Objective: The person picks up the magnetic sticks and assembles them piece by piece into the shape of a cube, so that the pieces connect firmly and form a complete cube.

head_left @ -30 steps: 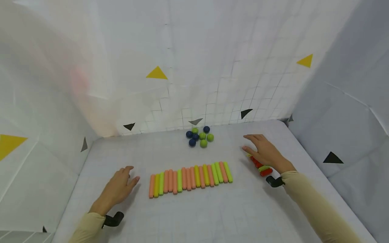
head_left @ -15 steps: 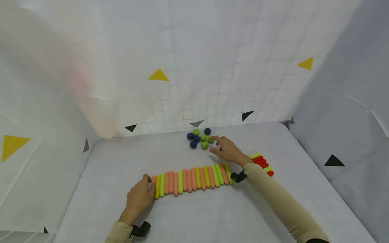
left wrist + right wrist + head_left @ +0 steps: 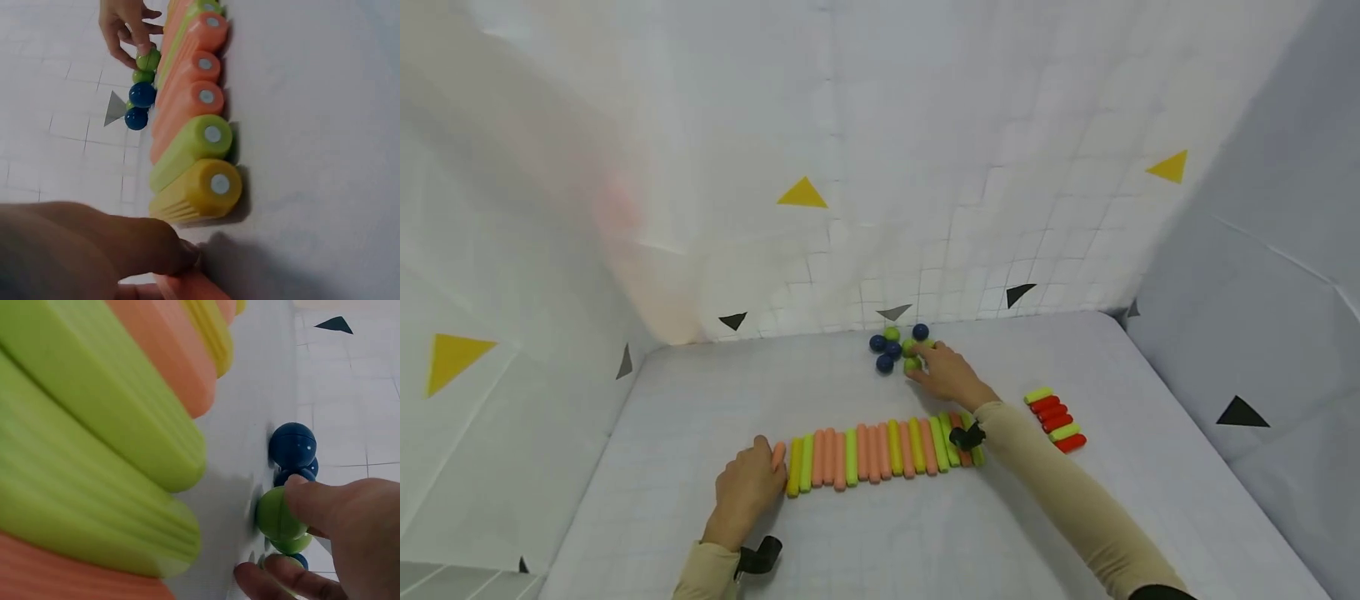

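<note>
My left hand [image 3: 747,490] is at the left end of a row of chunky toy rods. Its thumb and fingers pinch an orange rod [image 3: 778,454], now slightly apart from the yellow rod [image 3: 212,190] beside it. Pale metal-looking discs show on the rods' ends. My right hand [image 3: 951,377] reaches over a cluster of balls. Its thumb touches a green ball [image 3: 275,515], while the other fingers lie spread on the far side, with a gap between fingertips and ball. More green balls sit partly hidden under that hand.
Several dark blue balls [image 3: 884,363] lie left of the right hand, near the back wall. A short group of red and lime rods [image 3: 1056,418] lies on the right of the white table [image 3: 865,550]. The right forearm crosses the row's right end.
My right hand has moved left from the red and lime rods to the balls. My left hand has come rightward to the row and taken hold of its leftmost orange rod.
</note>
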Available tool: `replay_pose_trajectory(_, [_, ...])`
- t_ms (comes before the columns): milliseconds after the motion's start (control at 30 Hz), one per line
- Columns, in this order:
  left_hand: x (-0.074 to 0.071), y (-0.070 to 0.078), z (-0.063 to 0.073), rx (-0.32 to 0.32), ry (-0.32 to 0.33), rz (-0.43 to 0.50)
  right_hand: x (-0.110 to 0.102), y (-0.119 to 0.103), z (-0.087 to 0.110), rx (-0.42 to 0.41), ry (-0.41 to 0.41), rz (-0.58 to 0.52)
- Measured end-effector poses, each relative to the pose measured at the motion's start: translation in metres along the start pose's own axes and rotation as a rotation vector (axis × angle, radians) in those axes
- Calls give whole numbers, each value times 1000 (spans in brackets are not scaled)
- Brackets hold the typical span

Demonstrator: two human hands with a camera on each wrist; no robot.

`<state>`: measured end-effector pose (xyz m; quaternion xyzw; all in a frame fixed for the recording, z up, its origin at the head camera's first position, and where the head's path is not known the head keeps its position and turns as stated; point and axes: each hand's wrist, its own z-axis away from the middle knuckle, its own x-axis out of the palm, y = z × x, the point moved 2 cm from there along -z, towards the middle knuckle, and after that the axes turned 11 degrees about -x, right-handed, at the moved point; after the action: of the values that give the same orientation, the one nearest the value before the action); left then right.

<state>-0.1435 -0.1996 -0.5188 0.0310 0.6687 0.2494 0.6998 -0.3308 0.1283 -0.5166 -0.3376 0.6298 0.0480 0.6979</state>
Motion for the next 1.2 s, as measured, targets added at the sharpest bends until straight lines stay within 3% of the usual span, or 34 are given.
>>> replay_pose_trajectory(167, [0,-11,-11,21,-88,82,1,3,-1,-4,-13,6])
replay_pose_trajectory(367, [-6,-27,-34,19,-200,308,-6,2,2,-39,-7,-72])
replay_pose_trajectory(500, [-9,-31,-52,-29,-265,465,-9,0,3,-106,-3,-112])
replay_pose_trajectory(633, [-9,-26,-71,-76,-372,632,-15,-6,0,-183,37,-189])
replay_pose_trajectory(833, [0,-11,-99,-55,-515,745,-21,-22,-11,-223,74,-404])
replay_pose_trajectory(1000, [11,0,-118,-37,-568,771,-17,-35,-25,-238,109,-514])
replay_pose_trajectory(1200, [21,10,-130,-38,-588,804,-1,-49,-44,-244,97,-581])
